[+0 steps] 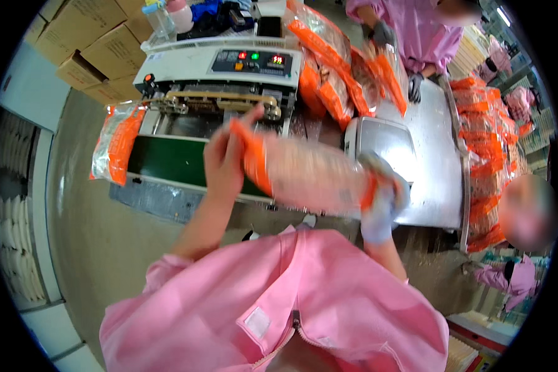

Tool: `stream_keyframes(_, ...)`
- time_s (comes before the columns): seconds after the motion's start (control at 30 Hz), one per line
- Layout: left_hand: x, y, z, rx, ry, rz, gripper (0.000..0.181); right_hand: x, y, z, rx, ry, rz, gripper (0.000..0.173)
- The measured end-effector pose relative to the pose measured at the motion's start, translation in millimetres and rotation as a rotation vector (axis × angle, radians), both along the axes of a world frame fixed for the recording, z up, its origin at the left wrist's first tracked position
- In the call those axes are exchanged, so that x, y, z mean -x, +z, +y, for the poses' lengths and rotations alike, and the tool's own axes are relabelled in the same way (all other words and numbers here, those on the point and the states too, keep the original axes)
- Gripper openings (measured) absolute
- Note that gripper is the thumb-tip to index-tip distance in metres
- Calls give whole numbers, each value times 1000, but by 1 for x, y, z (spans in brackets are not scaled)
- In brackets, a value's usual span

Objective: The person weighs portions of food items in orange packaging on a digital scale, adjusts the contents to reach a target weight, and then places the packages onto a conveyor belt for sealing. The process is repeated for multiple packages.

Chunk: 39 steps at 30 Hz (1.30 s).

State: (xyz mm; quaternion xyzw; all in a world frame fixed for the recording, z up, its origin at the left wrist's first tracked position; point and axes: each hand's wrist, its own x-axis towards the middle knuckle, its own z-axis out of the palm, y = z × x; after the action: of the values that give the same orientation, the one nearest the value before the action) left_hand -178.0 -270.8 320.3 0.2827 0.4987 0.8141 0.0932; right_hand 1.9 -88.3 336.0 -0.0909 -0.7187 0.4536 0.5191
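Between my two hands hangs a clear and orange plastic bag [314, 172] with pale contents, blurred by motion. My bare left hand [225, 160] grips its orange end near the sealing machine. At the opposite end my right hand [383, 190], in a light glove, holds the bag's other orange edge. Behind the left hand stands a band sealing machine [181, 65] with lit displays on its panel. Its green conveyor belt [167, 158] runs below the sealing head, partly hidden by my hand and the bag. Another orange and silver bag [116, 142] lies at the belt's left end.
A scale [383, 142] sits on the steel table [439, 139]. Several filled bags [330, 69] lean beside the machine, where a co-worker's gloved hand [382, 33] holds one. More bags [481, 149] are stacked at the right. Cardboard boxes [88, 37] stand at the back left.
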Motion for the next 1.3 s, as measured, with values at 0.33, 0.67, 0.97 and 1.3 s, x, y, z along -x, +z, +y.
stream_keyframes(0.33,20,-29,13,165,101,39,40,12,-34,11,379,-55,-31,15)
stream_keyframes(0.67,17,-79,17,-205,-140,-300,28,-5,-18,12,-546,-226,-222,22)
stream_keyframes(0.97,17,-97,75,52,23,-782,24,21,-76,60,553,-232,-103,18)
stream_keyframes(1.3,87,-187,108,469,317,-523,27,98,-209,133,666,-236,-331,18)
